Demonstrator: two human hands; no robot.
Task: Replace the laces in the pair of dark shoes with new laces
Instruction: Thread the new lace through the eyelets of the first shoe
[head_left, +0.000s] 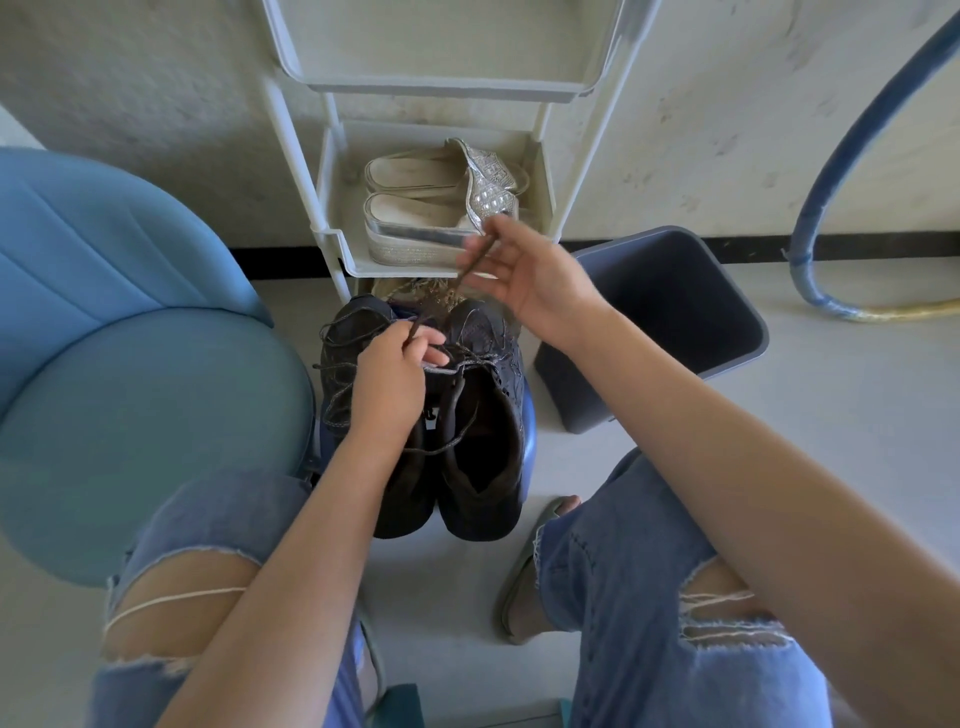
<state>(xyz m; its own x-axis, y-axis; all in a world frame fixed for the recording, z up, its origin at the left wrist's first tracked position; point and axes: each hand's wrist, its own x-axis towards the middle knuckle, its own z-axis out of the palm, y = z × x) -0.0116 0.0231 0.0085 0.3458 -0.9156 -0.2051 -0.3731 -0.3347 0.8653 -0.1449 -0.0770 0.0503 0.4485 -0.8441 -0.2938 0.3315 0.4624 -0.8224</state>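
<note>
**Pulling a lace out, both hands on it**

On the far left is a blue chair (130, 364). Next to it, the left hand (389, 379) sits low, right on top of the dark shoes (493, 374). Its thumb & fingers pinch a dark lace (466, 266) close to the shoes' fronts. The shoes stand side by side on a blue stool (528, 431) btw the knees, toes pointing away. More loose lace lies in a messy pile (335, 395) on the left shoe.

Behind the shoes is a white rack (332, 244) w/ pale sandals (415, 208) on it.

Then comes the right hand (524, 275), up high, above & past the shoes' toes. Its fingertips nip the lace near its end. The lace slopes down from there toward the left hand. It looks like one lace, but the middle bit is blurry, so not 100% sure. Can't tell if it's an old lace or a new one.

To do this step well, I think: keep the low hand holding near the holes so the shoe stays put, pull w/ the high hand slow & straight, & watch the messy pile for knots.

On the right is a grey bin (675, 291), tipped over.
</note>
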